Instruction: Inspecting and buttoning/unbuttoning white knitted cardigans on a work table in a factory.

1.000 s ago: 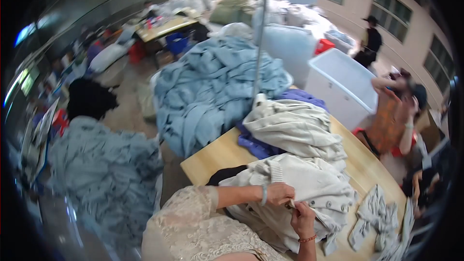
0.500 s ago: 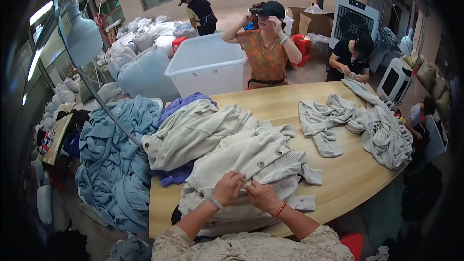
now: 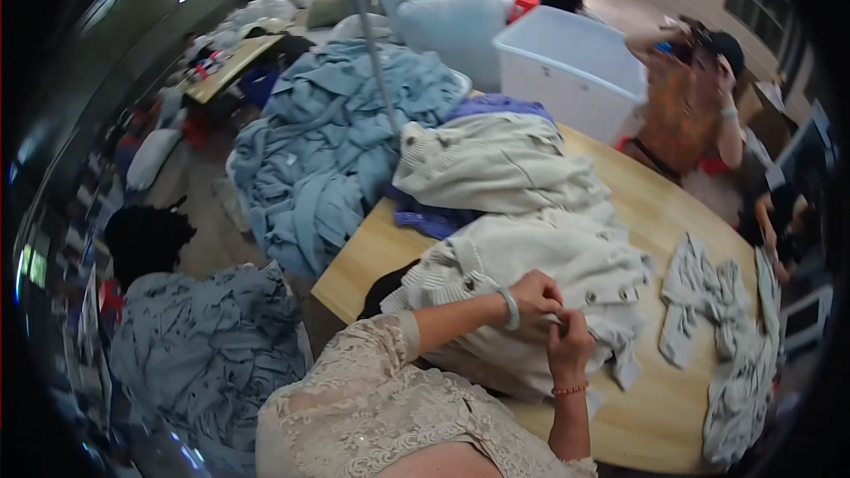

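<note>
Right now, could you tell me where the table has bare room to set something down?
Bare wood table lies between the cream cardigan and the grey garments. It is crowded where both hands work.

Left hand (image 3: 537, 292) and right hand (image 3: 569, 343) brought together near the table's near edge, fingers curled and pinching, touching each other, left forearm reaching across, right forearm rising from the lower edge.

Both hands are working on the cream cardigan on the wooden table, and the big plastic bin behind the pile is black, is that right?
Not quite. The head view shows the bin is white, not black. The rest holds: the left hand and right hand meet on the cream cardigan, which lies on the wooden table.
</note>
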Demonstrator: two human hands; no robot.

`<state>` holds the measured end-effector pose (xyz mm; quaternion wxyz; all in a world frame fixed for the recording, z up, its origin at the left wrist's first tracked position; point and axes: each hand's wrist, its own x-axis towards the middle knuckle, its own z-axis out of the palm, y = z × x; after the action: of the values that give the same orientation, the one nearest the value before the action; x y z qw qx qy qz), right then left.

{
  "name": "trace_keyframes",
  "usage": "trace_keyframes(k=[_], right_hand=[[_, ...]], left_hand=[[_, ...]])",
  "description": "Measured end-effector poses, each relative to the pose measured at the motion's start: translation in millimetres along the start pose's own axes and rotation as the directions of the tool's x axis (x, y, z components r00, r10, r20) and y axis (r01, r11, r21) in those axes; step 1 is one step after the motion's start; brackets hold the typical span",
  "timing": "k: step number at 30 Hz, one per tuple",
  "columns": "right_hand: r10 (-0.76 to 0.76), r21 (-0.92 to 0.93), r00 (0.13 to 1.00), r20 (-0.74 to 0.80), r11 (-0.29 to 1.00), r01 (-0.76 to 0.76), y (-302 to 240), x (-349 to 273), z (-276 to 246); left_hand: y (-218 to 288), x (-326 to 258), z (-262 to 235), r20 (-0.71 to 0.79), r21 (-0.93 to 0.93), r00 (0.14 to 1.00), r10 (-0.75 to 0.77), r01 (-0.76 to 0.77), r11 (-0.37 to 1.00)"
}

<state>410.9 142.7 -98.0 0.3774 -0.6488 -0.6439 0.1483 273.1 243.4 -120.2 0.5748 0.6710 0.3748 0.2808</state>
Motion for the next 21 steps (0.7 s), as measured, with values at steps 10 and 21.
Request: trace_keyframes(k=[10, 21], right_hand=[[-0.245, -0.093, 0.951, 0.188, 0.96, 0.265, 17, 6, -3], [-0.293, 0.049, 0.919, 0.264, 0.956, 0.29, 23, 14, -8]], left_hand=[[-2, -15, -8, 0.236, 0.264, 0.932, 0.275, -0.334, 0.905], [-14, -23, 0, 0.006, 0.35, 0.971, 0.239, -0.226, 0.909]])
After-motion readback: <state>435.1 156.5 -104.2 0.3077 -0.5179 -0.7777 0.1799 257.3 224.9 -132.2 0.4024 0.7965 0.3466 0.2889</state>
